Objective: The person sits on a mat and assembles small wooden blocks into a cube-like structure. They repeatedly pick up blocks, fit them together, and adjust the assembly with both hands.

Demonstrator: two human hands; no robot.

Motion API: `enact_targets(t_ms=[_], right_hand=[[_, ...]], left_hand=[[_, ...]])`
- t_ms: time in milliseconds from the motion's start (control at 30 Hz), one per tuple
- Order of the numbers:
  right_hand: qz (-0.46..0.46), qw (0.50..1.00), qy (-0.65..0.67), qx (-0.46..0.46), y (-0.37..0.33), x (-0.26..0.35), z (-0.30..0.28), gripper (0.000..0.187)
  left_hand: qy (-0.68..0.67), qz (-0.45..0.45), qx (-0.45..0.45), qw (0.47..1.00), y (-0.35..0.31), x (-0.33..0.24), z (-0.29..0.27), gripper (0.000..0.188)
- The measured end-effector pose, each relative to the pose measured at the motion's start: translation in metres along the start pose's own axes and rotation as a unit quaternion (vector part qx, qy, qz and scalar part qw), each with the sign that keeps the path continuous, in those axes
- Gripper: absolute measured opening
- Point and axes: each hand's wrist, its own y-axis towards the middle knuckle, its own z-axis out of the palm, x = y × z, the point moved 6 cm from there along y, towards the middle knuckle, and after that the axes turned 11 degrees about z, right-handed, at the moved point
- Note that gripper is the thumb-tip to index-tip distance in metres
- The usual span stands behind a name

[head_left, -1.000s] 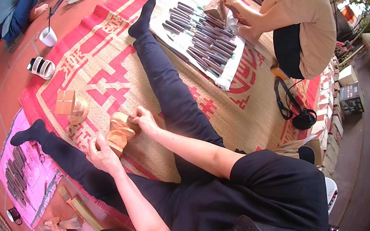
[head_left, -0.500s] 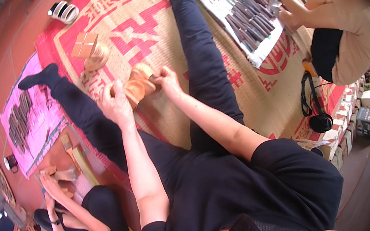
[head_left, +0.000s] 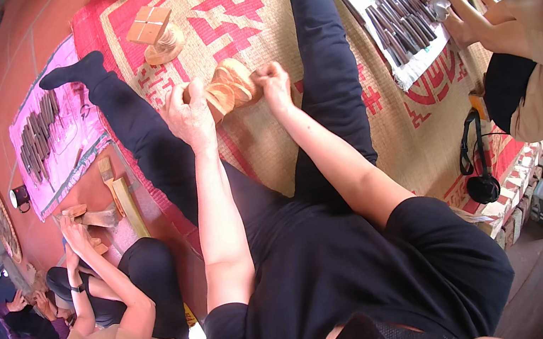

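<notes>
Left hand (head_left: 191,119) grasps a probably stiff, light wooden carving (head_left: 232,82) by its sturdy-looking left end; right hand (head_left: 275,86) curls opposite, grip unclear.

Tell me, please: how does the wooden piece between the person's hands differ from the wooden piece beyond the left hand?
The near piece is between the left hand and right hand; no hand touches the far piece. The near piece lies roughly sideways; the far piece appears upright on the mat, its square block uppermost. Both look like tan wood with rounded parts.
</notes>
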Motion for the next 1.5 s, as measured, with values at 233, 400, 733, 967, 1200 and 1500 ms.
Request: enact_targets(t_ms=[233,400,733,967,1200,1500], right_hand=[[0.088,0.99,0.099,0.043,-0.01,0.015,0.003,0.017],[0.041,0.998,-0.043,0.005,-0.004,0.006,0.007,0.018],[0.092,0.992,0.02,0.082,-0.01,0.008,0.025,0.017],[0.163,0.985,0.049,0.017,0.013,0.021,0.008,0.016],[0.042,0.999,-0.023,0.008,0.003,-0.002,0.008,0.01],[0.259,0.956,0.131,0.039,-0.02,0.003,-0.002,0.015]], left_hand=[[-0.074,-0.099,0.007,0.992,-0.004,0.026,-0.002,0.026],[-0.064,-0.09,0.023,0.994,-0.005,0.019,-0.002,0.026],[-0.085,-0.155,0.046,0.983,-0.009,0.034,-0.001,0.029],[-0.047,-0.115,0.03,0.992,-0.008,0.023,-0.002,0.029],[-0.053,-0.085,0.026,0.995,-0.004,0.02,0.001,0.027],[-0.135,-0.222,0.034,0.965,-0.011,0.049,-0.001,0.035]])
